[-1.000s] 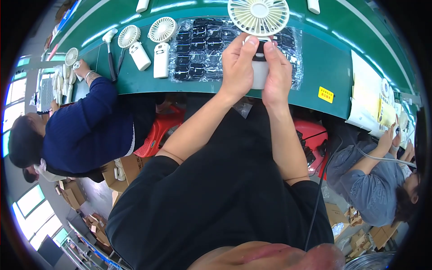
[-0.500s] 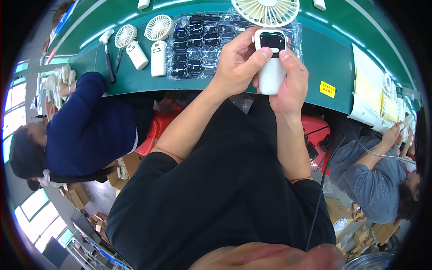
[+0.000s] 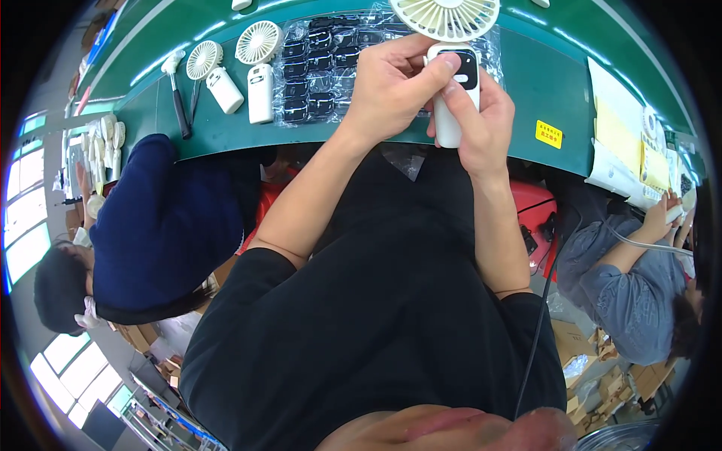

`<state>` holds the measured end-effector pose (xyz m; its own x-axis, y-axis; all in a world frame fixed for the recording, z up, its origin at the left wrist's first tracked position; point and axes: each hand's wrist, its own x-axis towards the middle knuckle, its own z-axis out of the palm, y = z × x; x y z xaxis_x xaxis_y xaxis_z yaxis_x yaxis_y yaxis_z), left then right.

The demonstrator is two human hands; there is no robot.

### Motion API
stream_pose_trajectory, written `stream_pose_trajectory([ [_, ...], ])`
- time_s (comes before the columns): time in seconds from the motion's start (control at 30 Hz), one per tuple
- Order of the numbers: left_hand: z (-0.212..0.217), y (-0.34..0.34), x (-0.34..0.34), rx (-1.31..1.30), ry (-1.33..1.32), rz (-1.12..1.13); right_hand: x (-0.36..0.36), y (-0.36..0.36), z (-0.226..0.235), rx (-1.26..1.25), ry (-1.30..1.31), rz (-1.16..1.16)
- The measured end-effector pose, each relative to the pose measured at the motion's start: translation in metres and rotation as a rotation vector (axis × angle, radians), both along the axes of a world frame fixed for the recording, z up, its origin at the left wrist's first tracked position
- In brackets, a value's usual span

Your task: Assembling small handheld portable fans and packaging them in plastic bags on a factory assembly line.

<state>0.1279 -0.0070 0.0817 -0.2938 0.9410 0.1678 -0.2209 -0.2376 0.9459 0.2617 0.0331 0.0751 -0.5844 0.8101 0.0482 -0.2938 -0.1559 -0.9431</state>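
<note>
Between both hands I hold a white handheld fan (image 3: pixel 449 129), its round slatted head pointing away from me, over the bench's near edge. A dark panel sits on the upper part of its handle. My left hand (image 3: pixel 402 86) grips the handle's left side, its thumb lying on the dark panel. Around the right and lower side my right hand (image 3: pixel 481 124) is closed, its thumb pressed on the front just below the panel. Fingers behind the handle are mostly hidden. Behind my left hand lies a plastic-wrapped tray of black parts (image 3: pixel 320 64).
Two more white fans (image 3: pixel 259 94) (image 3: pixel 224 90) and a hammer (image 3: pixel 179 105) lie left on the green bench (image 3: pixel 526 83). A yellow label (image 3: pixel 549 134) and papers (image 3: pixel 609 143) are to the right. People sit at both sides; a cable (image 3: pixel 535 338) hangs at my right.
My left thumb has moved up onto the dark panel, and my right thumb has shifted left across the handle front. The person at left has leaned and moved their arm.
</note>
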Motion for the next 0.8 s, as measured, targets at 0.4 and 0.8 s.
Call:
stream_pose_trajectory([
  [0.4,-0.011,0.014,0.01,-0.004,-0.136,-0.034,0.009,0.001,-0.013,0.053,-0.058,-0.05],
  [0.8,-0.016,0.009,0.004,-0.169,-0.119,-0.141,0.019,0.007,-0.03,-0.106,-0.015,0.014],
])
